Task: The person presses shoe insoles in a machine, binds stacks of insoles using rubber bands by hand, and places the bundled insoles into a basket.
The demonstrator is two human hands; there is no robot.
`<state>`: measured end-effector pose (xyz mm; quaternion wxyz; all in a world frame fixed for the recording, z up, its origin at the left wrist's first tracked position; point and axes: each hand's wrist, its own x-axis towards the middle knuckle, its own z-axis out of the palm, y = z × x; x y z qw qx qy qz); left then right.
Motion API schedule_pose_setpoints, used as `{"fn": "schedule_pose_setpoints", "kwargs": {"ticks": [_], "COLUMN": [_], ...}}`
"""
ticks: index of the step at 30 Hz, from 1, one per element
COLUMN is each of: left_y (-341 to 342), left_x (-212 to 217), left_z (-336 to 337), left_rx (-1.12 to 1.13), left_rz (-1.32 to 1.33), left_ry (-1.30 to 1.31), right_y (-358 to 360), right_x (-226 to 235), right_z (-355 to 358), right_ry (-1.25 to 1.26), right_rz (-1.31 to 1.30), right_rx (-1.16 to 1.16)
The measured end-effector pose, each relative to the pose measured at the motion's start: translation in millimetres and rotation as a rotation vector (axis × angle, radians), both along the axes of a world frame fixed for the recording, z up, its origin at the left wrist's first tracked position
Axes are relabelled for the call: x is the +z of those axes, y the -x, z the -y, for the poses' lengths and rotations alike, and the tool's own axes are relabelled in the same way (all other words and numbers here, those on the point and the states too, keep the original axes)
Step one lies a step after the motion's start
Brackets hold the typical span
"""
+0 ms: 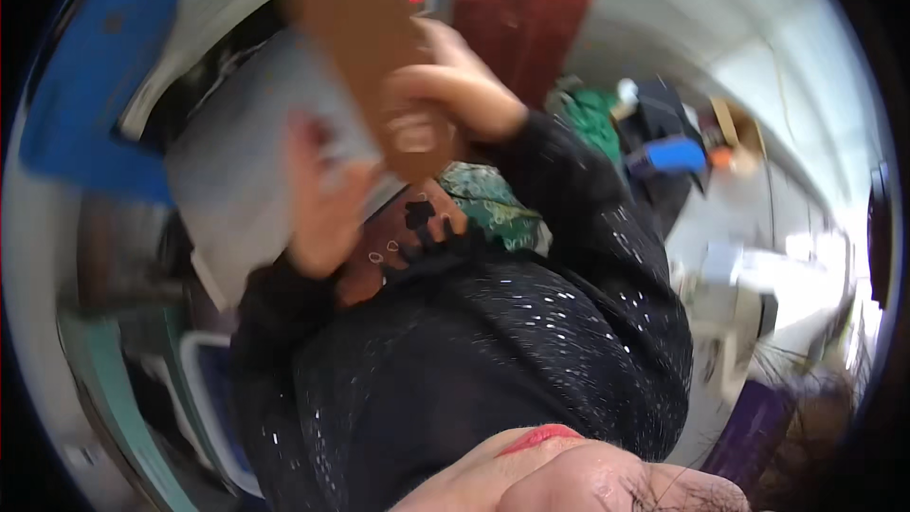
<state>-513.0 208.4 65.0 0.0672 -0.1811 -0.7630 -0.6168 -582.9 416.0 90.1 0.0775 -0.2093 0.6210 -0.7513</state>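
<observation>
A long, flat brown piece (pixel 355 28) with a rounded lower end, shaped like an insole, is held up in front of me. It carries a pale mark near that end. My right hand (pixel 464 85) grips it by the right edge, with the thumb laid across its face. My left hand (pixel 327 204) is beside its lower left edge, apart from it as far as I can see. Motion smears that hand, but its fingers stretch upward with the thumb away from them, and nothing shows in it. A pale grey surface (pixel 242 133) lies behind the left hand.
A blue panel (pixel 104 66) stands at the far left, a red-brown board (pixel 526 9) at the top. Green patterned cloth (pixel 493 209) lies below the brown piece. To the right are a green bag (pixel 594 123), a blue box (pixel 673 155) and a cardboard box (pixel 739 128).
</observation>
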Motion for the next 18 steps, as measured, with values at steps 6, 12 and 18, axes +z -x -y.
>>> {"fn": "schedule_pose_setpoints", "kwargs": {"ticks": [6,12,18], "left_y": [-18,9,70], "left_x": [11,-8,-15], "left_z": [132,154,140], "left_rx": [0.116,0.181,0.202], "left_rz": [-0.124,0.035,0.236], "left_ry": [0.105,0.143,-0.022], "right_y": [12,-17,-19], "right_x": [21,22,2], "right_z": [92,124,141], "right_ry": [-0.865,-1.25,-1.133], "right_rz": [-0.322,-0.566,-0.404], "right_rx": [-0.28,-0.312,-0.176]}}
